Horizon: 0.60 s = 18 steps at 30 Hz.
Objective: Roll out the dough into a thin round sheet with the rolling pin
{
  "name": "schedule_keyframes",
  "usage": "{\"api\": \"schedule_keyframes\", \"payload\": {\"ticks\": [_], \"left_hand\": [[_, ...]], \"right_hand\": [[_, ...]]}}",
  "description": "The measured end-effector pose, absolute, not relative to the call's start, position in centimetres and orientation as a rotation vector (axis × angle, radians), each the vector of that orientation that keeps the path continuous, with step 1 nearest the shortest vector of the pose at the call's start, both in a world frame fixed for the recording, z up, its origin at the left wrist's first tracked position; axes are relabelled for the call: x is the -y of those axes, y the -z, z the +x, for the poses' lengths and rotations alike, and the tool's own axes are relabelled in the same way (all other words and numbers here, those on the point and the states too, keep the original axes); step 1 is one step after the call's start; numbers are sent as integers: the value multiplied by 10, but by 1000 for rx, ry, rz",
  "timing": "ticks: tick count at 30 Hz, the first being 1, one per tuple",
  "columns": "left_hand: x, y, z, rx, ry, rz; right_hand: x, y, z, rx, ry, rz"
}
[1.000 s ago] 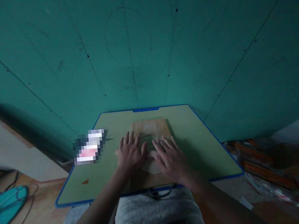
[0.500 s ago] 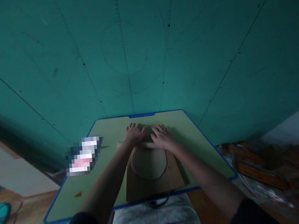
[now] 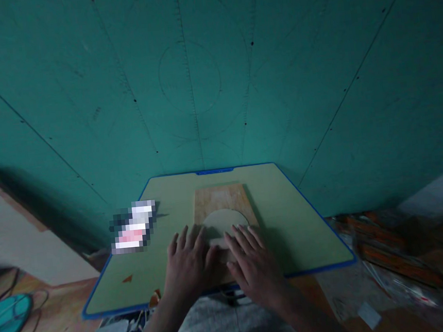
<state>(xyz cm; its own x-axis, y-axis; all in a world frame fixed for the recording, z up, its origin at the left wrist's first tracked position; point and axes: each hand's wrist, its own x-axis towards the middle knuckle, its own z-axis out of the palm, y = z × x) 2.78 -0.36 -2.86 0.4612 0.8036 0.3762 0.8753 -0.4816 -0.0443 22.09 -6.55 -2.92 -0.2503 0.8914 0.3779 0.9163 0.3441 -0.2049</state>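
Note:
A flat, rounded sheet of pale dough (image 3: 225,220) lies on a wooden board (image 3: 221,197). Across its near part rests a pale rolling pin (image 3: 217,244), visible only in the gap between my hands. My left hand (image 3: 189,262) lies over the pin's left end, palm down, fingers stretched forward. Over the right end is my right hand (image 3: 251,266), also palm down with its fingers extended. Both hands press on the pin from above and are not wrapped round it. The pin's ends and the board's near part are hidden beneath them.
The board stands on a pale table (image 3: 300,231) with a blue rim, close to a green wall (image 3: 206,84). A blurred-out item (image 3: 134,228) and a small orange-brown triangle (image 3: 127,279) lie on its left side. Clutter (image 3: 396,259) covers the floor at the right.
Both hands have drawn back toward me with the rolling pin, from the board's far end to its near part. The far dough edge and far board are now uncovered. The view has shifted slightly.

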Motion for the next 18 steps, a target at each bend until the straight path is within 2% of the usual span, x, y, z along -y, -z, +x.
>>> {"api": "schedule_keyframes", "payload": {"ticks": [5,10,18], "left_hand": [[-22,17,37,1484,373,-2536],[-75,3,62,1714,288,-2526],[-147,-7,77,1760,297,-2551]], "right_hand": [[41,21,228,2234,99,-1598],[-27,11,236,2209,79,-1800],[-121,-5,246,2143,4,-1951]]}}
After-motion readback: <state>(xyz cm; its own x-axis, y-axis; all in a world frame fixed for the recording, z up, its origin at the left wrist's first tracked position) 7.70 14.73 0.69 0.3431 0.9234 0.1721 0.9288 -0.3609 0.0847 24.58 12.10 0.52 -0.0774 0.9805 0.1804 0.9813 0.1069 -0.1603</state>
